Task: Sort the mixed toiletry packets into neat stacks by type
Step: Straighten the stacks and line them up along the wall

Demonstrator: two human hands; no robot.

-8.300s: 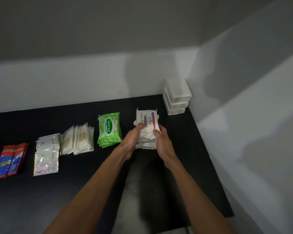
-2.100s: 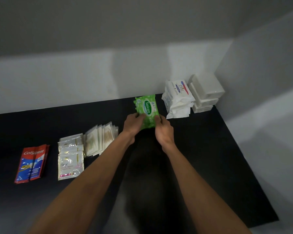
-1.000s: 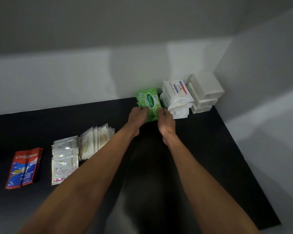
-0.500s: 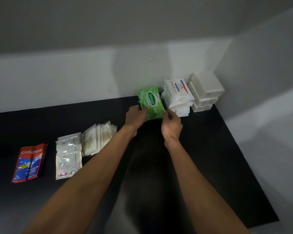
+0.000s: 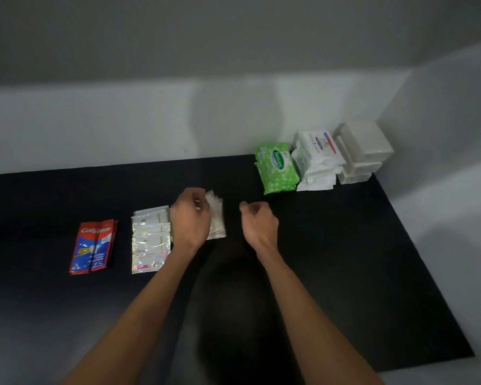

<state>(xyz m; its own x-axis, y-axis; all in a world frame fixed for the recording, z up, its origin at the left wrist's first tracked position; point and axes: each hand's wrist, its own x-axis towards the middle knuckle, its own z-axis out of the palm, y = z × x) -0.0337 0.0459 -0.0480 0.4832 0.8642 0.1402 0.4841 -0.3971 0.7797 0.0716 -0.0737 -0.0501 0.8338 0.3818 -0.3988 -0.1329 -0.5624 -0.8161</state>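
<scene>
White walls (image 5: 122, 120) meet in a corner at the far right. A black mat (image 5: 345, 259) runs along their foot and holds all the packets. Both bare forearms reach in from the bottom edge toward the middle of the mat.

In the corner stands a stack of plain white boxes (image 5: 364, 145), touching both walls. Just beside it on the left is a pile of white wipe packs (image 5: 317, 159), its lower packs splayed a little forward. Next to that is a stack of green wipe packs (image 5: 277, 168), close against the white pile and near the back wall.

Well apart from these, toward the left, lie the flat items. The shampoo sachets (image 5: 150, 240) overlap in a column. The red and blue toothpaste sachets (image 5: 93, 245) sit further left, side by side. A fanned group of clear cotton swab packets (image 5: 216, 220) lies just right of the shampoo sachets.

The left hand (image 5: 190, 220) is over the swab packets and covers their left part. Its fingers are bent down toward their top edge, but the blur hides whether they grip anything. The right hand (image 5: 260, 223) hovers above bare mat just right of the swab packets, with its fingers loosely curled and nothing in them.
</scene>
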